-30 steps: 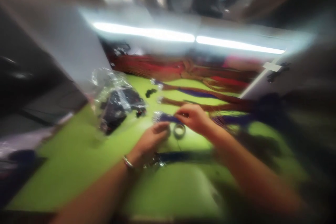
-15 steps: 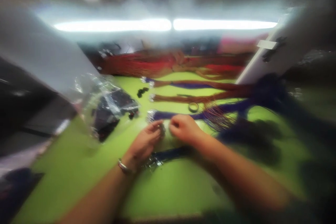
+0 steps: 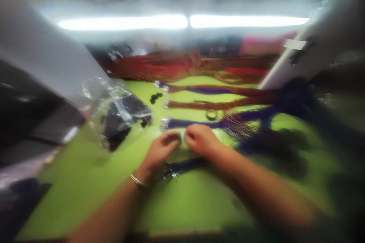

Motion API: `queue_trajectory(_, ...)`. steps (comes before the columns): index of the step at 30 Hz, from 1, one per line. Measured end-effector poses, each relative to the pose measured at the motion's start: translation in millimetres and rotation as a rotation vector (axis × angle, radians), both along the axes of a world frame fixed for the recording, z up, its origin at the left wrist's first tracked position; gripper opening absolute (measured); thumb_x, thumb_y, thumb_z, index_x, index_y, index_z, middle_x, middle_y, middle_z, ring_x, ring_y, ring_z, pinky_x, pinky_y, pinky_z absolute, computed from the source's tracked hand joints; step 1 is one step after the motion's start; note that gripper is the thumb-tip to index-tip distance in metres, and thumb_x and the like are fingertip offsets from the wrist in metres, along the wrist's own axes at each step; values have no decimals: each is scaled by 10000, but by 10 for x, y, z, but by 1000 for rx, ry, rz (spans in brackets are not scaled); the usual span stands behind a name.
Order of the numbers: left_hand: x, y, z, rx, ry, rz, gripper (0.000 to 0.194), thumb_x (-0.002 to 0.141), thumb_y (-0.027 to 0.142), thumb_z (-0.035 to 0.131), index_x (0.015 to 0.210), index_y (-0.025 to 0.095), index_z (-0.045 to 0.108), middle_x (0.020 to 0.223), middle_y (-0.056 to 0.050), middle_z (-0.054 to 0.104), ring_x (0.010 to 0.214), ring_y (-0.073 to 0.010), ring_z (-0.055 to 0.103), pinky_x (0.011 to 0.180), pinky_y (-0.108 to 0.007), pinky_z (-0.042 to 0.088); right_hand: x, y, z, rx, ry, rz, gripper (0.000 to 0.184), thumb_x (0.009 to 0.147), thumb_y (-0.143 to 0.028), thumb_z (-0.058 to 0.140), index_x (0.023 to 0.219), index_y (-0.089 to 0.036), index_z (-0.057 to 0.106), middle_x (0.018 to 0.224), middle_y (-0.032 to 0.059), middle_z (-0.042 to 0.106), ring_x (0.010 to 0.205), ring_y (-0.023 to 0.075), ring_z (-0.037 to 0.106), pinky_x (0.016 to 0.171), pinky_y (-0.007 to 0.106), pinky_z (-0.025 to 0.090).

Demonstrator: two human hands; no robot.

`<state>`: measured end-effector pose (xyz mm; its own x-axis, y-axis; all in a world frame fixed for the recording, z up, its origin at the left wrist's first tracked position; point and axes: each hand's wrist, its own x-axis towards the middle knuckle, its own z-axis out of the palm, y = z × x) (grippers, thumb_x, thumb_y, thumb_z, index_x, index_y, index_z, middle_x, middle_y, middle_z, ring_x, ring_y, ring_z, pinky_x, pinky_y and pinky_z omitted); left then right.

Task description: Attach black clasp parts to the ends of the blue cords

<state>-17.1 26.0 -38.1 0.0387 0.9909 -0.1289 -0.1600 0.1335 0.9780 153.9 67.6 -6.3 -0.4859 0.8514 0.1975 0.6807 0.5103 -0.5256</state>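
The picture is blurred. My left hand (image 3: 159, 151) and my right hand (image 3: 202, 139) meet fingertip to fingertip over the green table (image 3: 85, 190), both with curled, pinching fingers; what they pinch is too small and smeared to name. Just beyond them lies a blue cord bundle (image 3: 194, 123) with metal ends at its left. Another blue cord bundle (image 3: 185, 166) with metal clasps lies under my wrists. My left wrist wears a silver bracelet (image 3: 137, 180). A small ring (image 3: 211, 114) lies on the table past my right hand.
A clear plastic bag (image 3: 119, 112) of dark small parts lies at the left. Brown and red cord bundles (image 3: 216, 103) stretch across the back, with a red heap (image 3: 159, 66) behind. A white board (image 3: 288, 64) leans at right. Small black pieces (image 3: 155, 98) lie near the bag.
My right hand came back from the blue bundle towards my left hand, and the two now meet in a pinch. The ring that lay by my fingers now rests farther back on the table.
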Motion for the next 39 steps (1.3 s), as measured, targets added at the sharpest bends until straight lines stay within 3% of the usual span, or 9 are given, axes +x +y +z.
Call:
queue_trajectory(6, 24, -9, 0, 35, 8, -41, 312, 691, 247, 719, 991, 168, 689, 959, -88, 688, 886, -204, 606, 800, -296, 465, -7, 42, -11, -224, 150, 26, 161, 732, -145, 511, 618, -152, 625, 600, -12, 588, 566, 85, 453, 553, 191, 318)
queue_trajectory(11, 61, -18, 64, -63, -150, -6, 328, 640, 218, 761, 957, 171, 695, 906, -64, 691, 808, -160, 615, 764, -270, 474, -7, 67, -1, -339, 253, -3, 154, 729, -154, 526, 608, -134, 619, 574, -22, 574, 548, 74, 455, 538, 173, 346)
queue_trajectory(18, -3, 33, 28, -142, -235, 53, 341, 646, 189, 761, 972, 169, 663, 880, -33, 660, 743, -105, 594, 715, -231, 480, 14, 41, 15, -114, 216, -79, 137, 717, -147, 524, 628, -149, 627, 609, -1, 618, 565, 90, 488, 570, 196, 352)
queue_trajectory(28, 2, 12, 79, -189, -303, -26, 340, 638, 177, 765, 963, 170, 666, 879, -28, 663, 748, -104, 604, 722, -224, 485, -13, 54, -53, -190, 241, -53, 149, 710, -144, 516, 620, -145, 634, 584, -8, 605, 551, 87, 481, 554, 188, 346)
queue_trajectory(35, 8, -13, 41, -62, -109, -47, 302, 691, 216, 726, 985, 178, 670, 894, -52, 668, 801, -151, 599, 738, -263, 482, -8, 46, -16, -221, 194, -81, 158, 697, -134, 512, 601, -142, 637, 582, 0, 603, 558, 91, 475, 546, 189, 333)
queue_trajectory(39, 39, -19, 14, 50, 33, -53, 281, 706, 238, 709, 979, 172, 684, 926, -71, 680, 877, -191, 605, 814, -295, 467, -17, 21, -20, -165, 103, -79, 150, 700, -159, 521, 613, -156, 643, 589, 5, 613, 544, 97, 462, 537, 204, 316)
